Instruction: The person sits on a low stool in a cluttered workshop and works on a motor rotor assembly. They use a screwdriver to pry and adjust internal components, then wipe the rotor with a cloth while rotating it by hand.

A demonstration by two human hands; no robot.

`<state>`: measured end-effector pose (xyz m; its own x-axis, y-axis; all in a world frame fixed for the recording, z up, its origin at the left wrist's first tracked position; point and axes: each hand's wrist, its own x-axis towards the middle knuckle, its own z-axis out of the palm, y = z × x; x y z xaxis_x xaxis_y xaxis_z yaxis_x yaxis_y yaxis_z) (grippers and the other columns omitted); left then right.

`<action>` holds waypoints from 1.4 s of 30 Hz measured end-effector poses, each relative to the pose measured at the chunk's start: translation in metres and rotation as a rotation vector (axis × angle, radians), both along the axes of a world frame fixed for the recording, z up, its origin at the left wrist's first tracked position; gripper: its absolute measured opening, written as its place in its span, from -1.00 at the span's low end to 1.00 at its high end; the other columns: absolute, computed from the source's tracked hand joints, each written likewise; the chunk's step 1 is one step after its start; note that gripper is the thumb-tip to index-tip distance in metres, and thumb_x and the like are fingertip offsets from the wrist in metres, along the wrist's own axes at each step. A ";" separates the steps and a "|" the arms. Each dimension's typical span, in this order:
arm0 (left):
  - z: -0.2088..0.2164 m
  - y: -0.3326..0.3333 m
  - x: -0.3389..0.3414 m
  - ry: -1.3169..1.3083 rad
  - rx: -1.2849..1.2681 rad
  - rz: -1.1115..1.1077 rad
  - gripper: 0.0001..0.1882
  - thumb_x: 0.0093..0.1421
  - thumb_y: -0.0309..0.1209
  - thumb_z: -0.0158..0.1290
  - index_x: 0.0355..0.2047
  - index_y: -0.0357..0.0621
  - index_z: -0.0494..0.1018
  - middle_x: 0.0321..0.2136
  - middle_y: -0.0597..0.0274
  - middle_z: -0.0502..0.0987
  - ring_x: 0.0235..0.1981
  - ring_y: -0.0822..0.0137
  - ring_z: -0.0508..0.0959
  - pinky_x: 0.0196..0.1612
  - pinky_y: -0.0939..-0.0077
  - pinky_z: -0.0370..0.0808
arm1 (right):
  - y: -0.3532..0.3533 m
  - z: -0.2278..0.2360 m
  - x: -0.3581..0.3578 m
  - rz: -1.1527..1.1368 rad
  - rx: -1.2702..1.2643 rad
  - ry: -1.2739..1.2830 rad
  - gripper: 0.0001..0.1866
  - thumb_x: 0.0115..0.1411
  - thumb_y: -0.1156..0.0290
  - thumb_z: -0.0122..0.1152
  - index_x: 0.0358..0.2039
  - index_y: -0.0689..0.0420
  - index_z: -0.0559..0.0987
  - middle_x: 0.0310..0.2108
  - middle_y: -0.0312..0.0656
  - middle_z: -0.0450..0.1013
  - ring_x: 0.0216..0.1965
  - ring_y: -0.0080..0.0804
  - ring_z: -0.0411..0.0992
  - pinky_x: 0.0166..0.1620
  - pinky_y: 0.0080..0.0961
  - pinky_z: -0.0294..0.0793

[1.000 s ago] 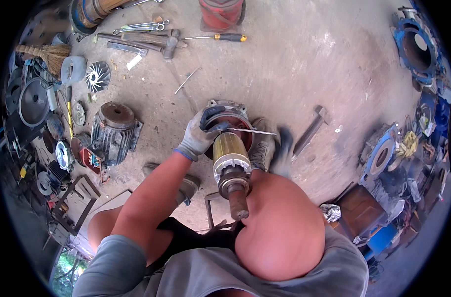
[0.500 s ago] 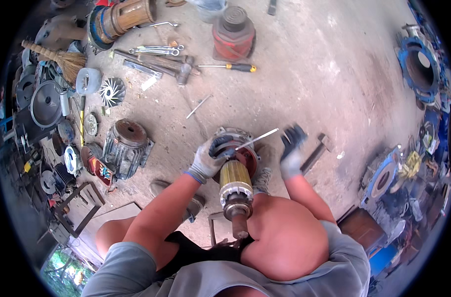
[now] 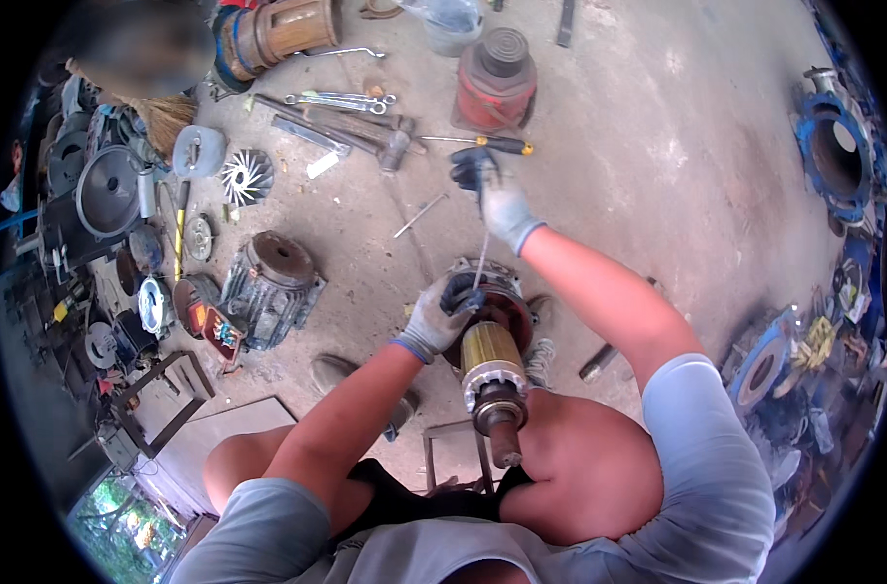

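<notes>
My left hand (image 3: 441,316), in a grey glove with dark fingertips, is closed round the lower end of a thin metal rod (image 3: 482,255). The rod points away from me, above the motor end cover (image 3: 506,310). Out of that cover toward me comes a motor rotor (image 3: 492,358), its thick shaft end (image 3: 503,438) between my knees. My right hand (image 3: 497,195), gloved alike, reaches forward past the rod's far end. Its fingers are stretched out and somewhat blurred, just short of a yellow-and-black screwdriver (image 3: 505,145) on the floor; I see nothing held in it.
A red bottle jack (image 3: 496,83) stands beyond the screwdriver. Hammers (image 3: 393,151) and wrenches (image 3: 346,100) lie to its left, a loose thin rod (image 3: 421,216) nearer me. At left is a motor housing (image 3: 273,287); my right arm partly hides another hammer (image 3: 599,362).
My right hand has swung forward and left, from beside the motor toward the screwdriver. The rod in my left hand has turned from slanting right to pointing away from me. The view has shifted.
</notes>
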<state>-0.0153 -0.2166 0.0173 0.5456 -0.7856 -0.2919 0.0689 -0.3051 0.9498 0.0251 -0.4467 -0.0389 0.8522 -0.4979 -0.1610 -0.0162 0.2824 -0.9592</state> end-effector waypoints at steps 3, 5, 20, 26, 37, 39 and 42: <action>0.009 -0.003 0.005 -0.067 0.034 -0.049 -0.54 0.25 -0.53 0.24 0.17 -0.23 0.53 0.09 0.01 0.66 0.11 0.14 0.67 0.25 0.29 0.55 | -0.011 -0.013 -0.021 -0.231 0.477 -0.069 -0.42 0.60 -0.13 -0.14 0.14 0.11 0.58 -0.12 -0.14 0.66 -0.13 -0.30 0.64 0.04 -0.26 0.62; 0.005 -0.001 0.001 0.222 0.053 -0.004 -0.52 0.28 -0.58 0.19 0.23 -0.29 0.48 0.10 0.06 0.66 0.14 0.25 0.64 0.28 0.35 0.54 | -0.023 -0.017 -0.052 -0.238 0.538 -0.026 -0.34 0.55 -0.24 -0.13 0.23 0.09 0.54 -0.05 -0.12 0.63 -0.06 -0.30 0.61 0.14 -0.21 0.56; -0.004 0.009 -0.007 0.116 -0.052 0.061 -0.45 0.33 -0.47 0.24 0.30 -0.24 0.38 0.09 0.07 0.65 0.10 0.24 0.66 0.19 0.27 0.58 | 0.122 0.007 0.079 0.296 -0.113 -0.141 -0.67 0.52 0.19 0.08 0.11 0.14 0.54 -0.02 0.04 0.60 -0.06 -0.06 0.55 0.15 -0.18 0.52; -0.008 0.013 0.007 -0.234 0.030 0.446 -0.13 0.37 -0.43 0.23 0.52 -0.40 -0.01 0.44 -0.23 0.22 0.49 -0.02 0.22 0.56 0.13 0.10 | 0.038 -0.074 -0.022 0.314 -0.035 0.400 -0.42 0.61 -0.09 -0.16 0.31 0.08 0.53 0.02 -0.06 0.64 0.02 -0.16 0.58 0.21 -0.23 0.49; 0.024 -0.046 0.159 -0.842 0.699 -0.603 -0.50 0.43 0.04 0.04 -0.27 -0.15 0.69 -0.35 -0.18 0.70 -0.24 -0.20 0.71 -0.05 -0.02 0.64 | -0.003 -0.007 -0.136 -0.027 0.226 0.213 -0.51 0.66 0.12 -0.18 0.25 0.20 0.55 -0.06 -0.09 0.64 -0.08 -0.32 0.63 0.06 -0.34 0.65; 0.031 -0.035 0.151 -0.848 0.702 -0.505 -0.39 0.45 0.13 -0.06 -0.33 -0.14 0.71 -0.44 -0.20 0.68 -0.32 -0.24 0.71 -0.17 -0.03 0.67 | -0.005 -0.006 -0.145 -0.050 0.230 0.226 -0.53 0.66 0.16 -0.18 0.23 0.22 0.56 -0.08 -0.07 0.64 -0.12 -0.32 0.64 0.03 -0.33 0.66; 0.033 -0.013 0.141 -0.764 0.805 -0.456 -0.47 0.43 0.05 0.02 -0.36 -0.14 0.72 -0.37 -0.23 0.70 -0.22 -0.19 0.72 -0.10 -0.01 0.67 | 0.001 0.005 -0.158 -0.102 0.244 0.256 -0.56 0.66 0.23 -0.20 0.21 0.23 0.56 -0.12 -0.08 0.64 -0.16 -0.32 0.63 0.01 -0.33 0.66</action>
